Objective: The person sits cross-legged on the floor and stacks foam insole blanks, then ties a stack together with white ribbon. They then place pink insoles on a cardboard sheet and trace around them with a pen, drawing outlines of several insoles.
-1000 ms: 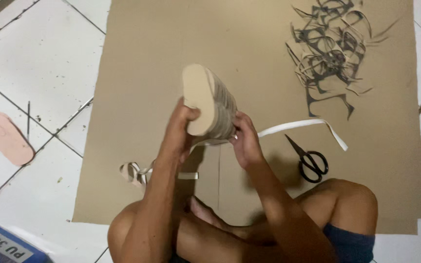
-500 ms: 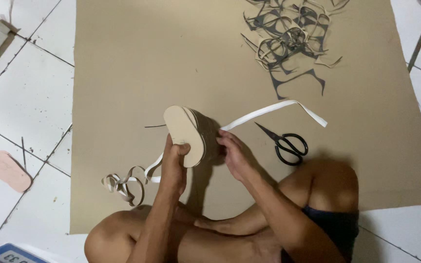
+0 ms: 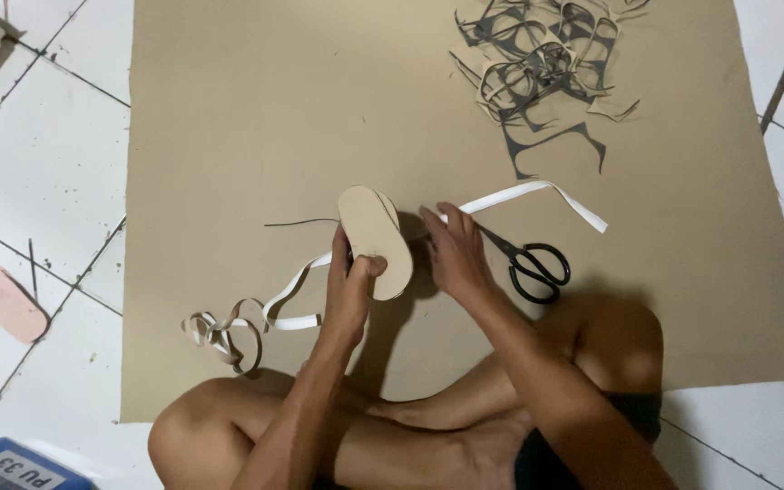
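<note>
While the person sits cross-legged on the floor, the left hand (image 3: 353, 292) is clamped on a stack of tan sole-shaped cutouts (image 3: 376, 241), thumb across the lower edge, fingers wrapped behind. The stack stands on edge, tilted, held just above a large brown sheet (image 3: 256, 118) spread over the white tiled floor (image 3: 38, 154).

The right hand (image 3: 454, 254) sits against the stack's right side, fingers curled toward it; contact looks likely, but whether it actually grips cannot be told from this angle.

A white strip (image 3: 537, 189) runs from behind the right hand up and right, then bends back down. A second length of the strip trails left from under the left hand and ends in a loose tangle of loops (image 3: 224, 331) near the left knee.

Black-handled scissors (image 3: 530, 265) lie on the sheet just right of the right hand, blades pointing toward it.

Farther out, a pile of dark and tan offcuts (image 3: 542, 63) sits at the sheet's top right. A pink sole-shaped piece (image 3: 2, 301) lies on the tiles at far left. A blue box corner (image 3: 11, 465) shows at bottom left.
</note>
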{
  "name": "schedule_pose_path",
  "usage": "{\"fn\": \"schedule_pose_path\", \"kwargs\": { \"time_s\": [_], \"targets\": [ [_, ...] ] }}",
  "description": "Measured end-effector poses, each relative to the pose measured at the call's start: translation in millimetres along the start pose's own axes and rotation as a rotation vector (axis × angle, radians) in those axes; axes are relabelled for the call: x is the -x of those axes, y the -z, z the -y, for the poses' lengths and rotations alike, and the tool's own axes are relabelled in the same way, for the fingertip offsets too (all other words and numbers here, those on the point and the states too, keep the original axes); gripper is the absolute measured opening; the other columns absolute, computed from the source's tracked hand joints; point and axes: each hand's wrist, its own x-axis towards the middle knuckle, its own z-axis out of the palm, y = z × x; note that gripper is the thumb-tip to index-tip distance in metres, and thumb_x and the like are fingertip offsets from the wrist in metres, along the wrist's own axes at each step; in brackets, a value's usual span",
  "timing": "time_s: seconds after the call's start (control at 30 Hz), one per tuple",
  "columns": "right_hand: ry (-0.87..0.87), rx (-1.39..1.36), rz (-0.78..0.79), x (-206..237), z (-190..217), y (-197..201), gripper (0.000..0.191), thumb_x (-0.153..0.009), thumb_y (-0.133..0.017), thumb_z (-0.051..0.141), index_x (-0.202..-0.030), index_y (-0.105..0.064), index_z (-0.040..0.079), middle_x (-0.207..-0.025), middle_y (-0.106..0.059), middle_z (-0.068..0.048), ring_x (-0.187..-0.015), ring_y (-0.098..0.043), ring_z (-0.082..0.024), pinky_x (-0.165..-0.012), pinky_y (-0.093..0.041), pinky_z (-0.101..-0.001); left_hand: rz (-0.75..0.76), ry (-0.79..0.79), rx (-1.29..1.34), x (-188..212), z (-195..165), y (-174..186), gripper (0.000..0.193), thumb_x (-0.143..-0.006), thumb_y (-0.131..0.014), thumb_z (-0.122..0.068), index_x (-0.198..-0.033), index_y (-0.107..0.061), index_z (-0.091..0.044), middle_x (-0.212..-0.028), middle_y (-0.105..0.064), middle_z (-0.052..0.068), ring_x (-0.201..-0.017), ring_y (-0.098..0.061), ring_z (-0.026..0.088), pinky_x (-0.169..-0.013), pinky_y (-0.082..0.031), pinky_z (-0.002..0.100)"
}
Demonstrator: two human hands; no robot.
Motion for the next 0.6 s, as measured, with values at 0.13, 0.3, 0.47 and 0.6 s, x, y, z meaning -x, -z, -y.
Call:
{"fn": "schedule_pose_path", "kwargs": {
  "time_s": [0.13,0.3,0.47,0.6],
  "targets": [
    [0.136,0.238,0.079,-24,-2,11,0.025,-0.083,-0.065,0.004,-0.108,-0.068,0.003,-0.113,-0.064,-0.024,-0.115,-0.057,-0.041,-0.109,-0.033,-0.0542,0.039,-0.018,0.04,0,-6,6,0.091,-0.074,-0.058,-0.019,-0.158,-0.029,-0.005,-0.142,-0.052,0.017,-0.129,-0.052,0.029,-0.108,-0.042,0.039],
    [-0.177,-0.001,0.48,-33,5,42,0.021,-0.094,-0.066,0.018,-0.108,-0.073,0.004,-0.088,-0.07,-0.019,-0.089,-0.067,-0.04,-0.081,-0.051,-0.0494,0.038,-0.012,-0.002,0,-10,9,0.089,-0.073,-0.059,-0.021,-0.156,-0.034,-0.006,-0.136,-0.056,0.016,-0.125,-0.054,0.028,-0.106,-0.043,0.039],
    [-0.429,-0.061,0.676,-48,22,129,0.03,-0.092,-0.071,0.03,-0.088,-0.079,0.002,-0.061,-0.062,-0.01,-0.057,-0.057,-0.021,-0.056,-0.048,-0.0367,0.036,-0.009,-0.03,-1,-7,9,0.093,-0.071,-0.06,-0.023,-0.158,-0.031,-0.008,-0.137,-0.056,0.018,-0.127,-0.053,0.031,-0.106,-0.042,0.041],
    [-0.674,-0.334,0.629,-51,56,174,0.029,-0.097,-0.071,0.032,-0.096,-0.08,0.004,-0.061,-0.056,-0.005,-0.054,-0.048,-0.015,-0.049,-0.036,-0.0312,0.017,-0.064,-0.077,-5,-2,9,0.097,-0.072,-0.063,-0.026,-0.16,-0.027,-0.007,-0.148,-0.052,0.019,-0.139,-0.048,0.031,-0.112,-0.039,0.041]
  ]
}}
